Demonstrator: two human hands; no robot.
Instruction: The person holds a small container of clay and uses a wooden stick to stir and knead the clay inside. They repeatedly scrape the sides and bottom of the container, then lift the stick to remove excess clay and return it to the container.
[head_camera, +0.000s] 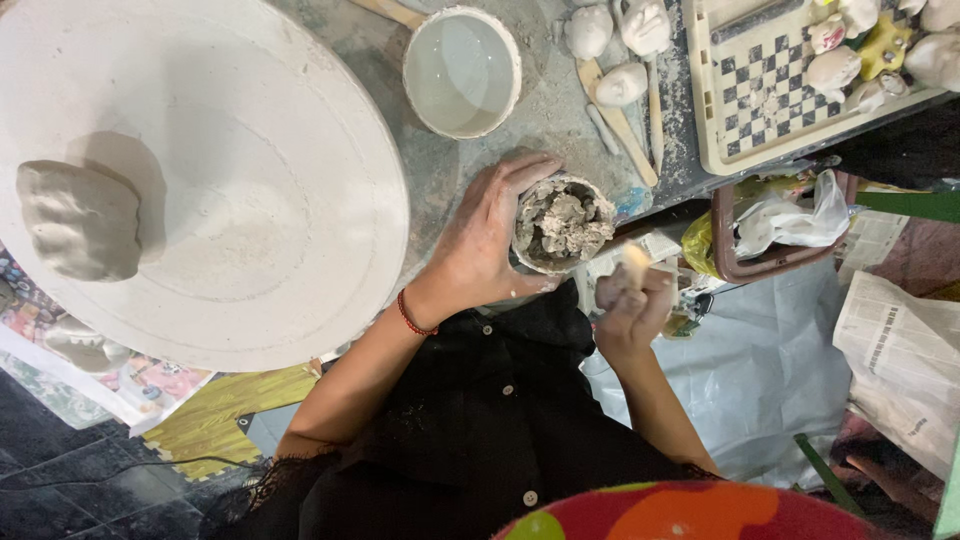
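Hands work at the edge of a dusty grey table (440, 180). The left hand (480, 245) wraps around a small cup (563, 224) and holds it tight, with the fingers on its far side and the thumb under it. The cup is full of lumpy grey clay bits. It sits at the table's near edge, just below a white bowl (461, 70) of cloudy water. A red string band (411, 316) goes around the left wrist.

The right hand (632, 305) is just beside the cup, lower and to the right. It is curled shut around a thin wooden stick (634, 262), and the pale tip of the stick pokes out of the top of the fist, near the cup's rim.

To the left lies a big round white board (250, 200). A fat lump of grey clay (78, 220) rests on it, far from the hands.

Past the cup, small clay shapes (620, 84) and flat wooden tools (615, 115) lie on the table. A checkered tray (765, 75) on the right holds more little clay figures. Below it sit a brown basket (760, 262) with a white plastic bag, and some newspapers (900, 350) on the floor. The person wears a black shirt (480, 420) with buttons.
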